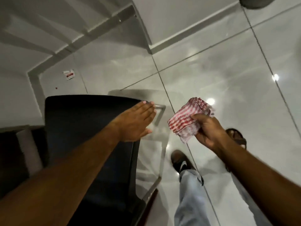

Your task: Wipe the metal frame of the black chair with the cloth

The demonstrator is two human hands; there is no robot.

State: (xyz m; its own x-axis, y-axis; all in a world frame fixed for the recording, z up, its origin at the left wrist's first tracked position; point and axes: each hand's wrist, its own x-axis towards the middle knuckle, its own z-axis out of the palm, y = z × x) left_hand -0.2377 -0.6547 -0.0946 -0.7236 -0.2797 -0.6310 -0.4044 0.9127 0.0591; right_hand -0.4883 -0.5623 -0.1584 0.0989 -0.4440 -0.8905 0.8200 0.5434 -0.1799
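The black chair (84,121) stands below me at the left, its seat facing up. Its metal frame (160,111) runs along the right side, bending at the front corner and going down toward the floor. My left hand (135,123) is stretched out flat over the chair's right edge, fingers together, fingertips close to the frame's bend; whether it touches the frame is unclear. My right hand (206,131) hangs to the right of the chair, gripping a folded red-and-white checked cloth (187,118) that is clear of the frame.
Glossy white floor tiles (228,62) reflect lights. My feet in sandals (180,162) stand right of the chair. A white wall with skirting (48,62) runs behind, with a small paper scrap (69,75) on the floor. Dark furniture (14,152) sits at the left.
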